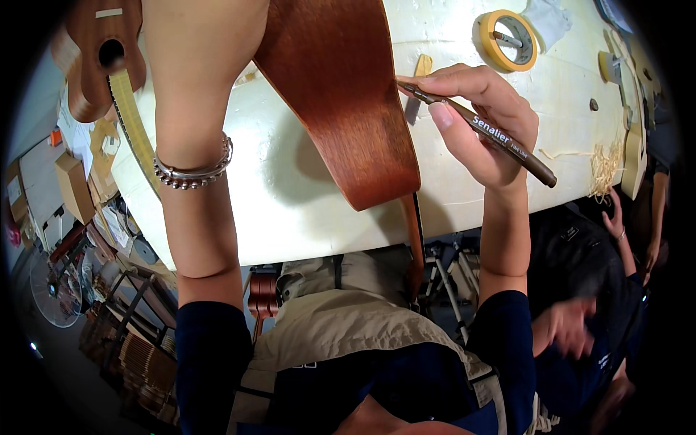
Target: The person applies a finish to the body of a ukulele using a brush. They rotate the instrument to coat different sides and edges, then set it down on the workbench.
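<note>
A brown wooden ukulele body is held at the middle of the white table, its side panel facing up and its rounded end toward me. At the upper left, my left hand is against the body's left side; its fingers are hidden or beyond the upper edge. My right hand pinches a slim brown marker pen between thumb and fingers. The pen's tip meets the right edge of the wooden body, or lies very close to it. Just behind that tip is a small yellow-and-grey piece on the table.
Yellow tape roll lies at the far right with a pen inside its ring, beside a white cloth. Wood shavings sit near the table's right edge. Another ukulele is at the far left. A co-worker's hand is at lower right.
</note>
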A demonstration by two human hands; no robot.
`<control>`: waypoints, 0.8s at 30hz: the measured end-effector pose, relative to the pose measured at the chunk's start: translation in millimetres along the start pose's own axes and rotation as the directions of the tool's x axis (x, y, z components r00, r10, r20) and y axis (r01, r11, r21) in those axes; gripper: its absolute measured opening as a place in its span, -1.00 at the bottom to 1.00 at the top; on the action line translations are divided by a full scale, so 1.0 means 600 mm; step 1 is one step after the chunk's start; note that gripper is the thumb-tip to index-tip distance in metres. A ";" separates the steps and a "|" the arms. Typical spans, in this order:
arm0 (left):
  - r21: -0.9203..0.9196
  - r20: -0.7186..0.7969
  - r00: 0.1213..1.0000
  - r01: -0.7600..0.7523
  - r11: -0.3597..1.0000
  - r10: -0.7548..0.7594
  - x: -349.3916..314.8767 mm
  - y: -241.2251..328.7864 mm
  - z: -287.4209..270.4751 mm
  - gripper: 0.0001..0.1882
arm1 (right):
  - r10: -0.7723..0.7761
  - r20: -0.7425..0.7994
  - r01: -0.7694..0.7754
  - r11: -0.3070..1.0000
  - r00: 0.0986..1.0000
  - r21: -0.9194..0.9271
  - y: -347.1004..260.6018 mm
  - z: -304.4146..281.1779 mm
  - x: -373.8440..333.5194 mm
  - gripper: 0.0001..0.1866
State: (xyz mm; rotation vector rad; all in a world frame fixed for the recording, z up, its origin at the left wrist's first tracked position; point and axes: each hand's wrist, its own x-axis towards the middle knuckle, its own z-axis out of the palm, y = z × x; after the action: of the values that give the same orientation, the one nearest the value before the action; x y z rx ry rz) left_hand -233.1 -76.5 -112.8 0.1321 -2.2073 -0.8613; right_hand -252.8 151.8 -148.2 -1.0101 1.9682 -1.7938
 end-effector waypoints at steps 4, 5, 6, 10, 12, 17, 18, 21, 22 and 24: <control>0.033 0.004 0.999 -0.040 0.999 0.040 0.000 -0.003 -0.002 -0.80 | 0.014 -0.004 -0.014 1.000 1.000 0.010 -0.001 0.000 -0.004 -0.84; 0.034 0.003 0.999 -0.037 0.999 0.037 0.000 -0.003 -0.002 -0.80 | 0.022 -0.009 -0.022 1.000 1.000 0.020 0.000 0.001 -0.005 -0.84; 0.034 0.002 0.999 -0.036 0.999 0.035 0.000 -0.003 -0.002 -0.80 | 0.016 -0.013 -0.016 1.000 1.000 0.026 0.001 0.001 -0.006 -0.84; 0.023 0.003 1.000 -0.014 1.000 0.014 -0.001 0.000 -0.002 -0.80 | 0.002 -0.025 -0.001 0.999 1.000 0.039 0.005 0.001 -0.005 -0.84; 0.010 0.005 1.000 -0.004 1.000 0.004 -0.001 0.001 -0.001 -0.80 | -0.002 -0.031 0.004 0.999 1.000 0.044 0.006 0.003 -0.004 -0.84; -0.033 0.002 1.000 0.024 0.999 -0.024 -0.003 -0.002 0.001 -0.81 | 0.040 -0.010 -0.039 0.998 0.999 0.040 0.000 0.001 -0.005 -0.84; -0.037 0.003 1.000 0.025 0.999 -0.025 -0.003 -0.003 0.001 -0.81 | 0.037 -0.005 -0.037 0.999 0.999 0.036 0.000 0.000 -0.006 -0.84; -0.048 0.006 1.000 0.021 0.999 -0.021 -0.002 -0.003 0.000 -0.81 | 0.026 0.000 -0.026 0.999 1.000 0.035 0.003 0.001 -0.009 -0.84; -0.058 0.002 1.000 0.020 0.998 -0.020 -0.002 -0.002 0.000 -0.82 | 0.020 -0.005 -0.020 0.999 1.000 0.040 0.003 0.002 -0.009 -0.84; -0.073 0.000 1.000 0.011 0.997 -0.011 -0.001 -0.003 0.002 -0.82 | 0.013 -0.018 -0.012 0.999 1.000 0.053 0.005 0.003 -0.009 -0.84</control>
State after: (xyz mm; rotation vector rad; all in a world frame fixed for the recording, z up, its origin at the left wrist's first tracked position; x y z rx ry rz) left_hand -233.6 -76.8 -115.0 0.1093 -2.1730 -0.9467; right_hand -248.7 153.9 -152.6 -0.9663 1.9226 -1.8448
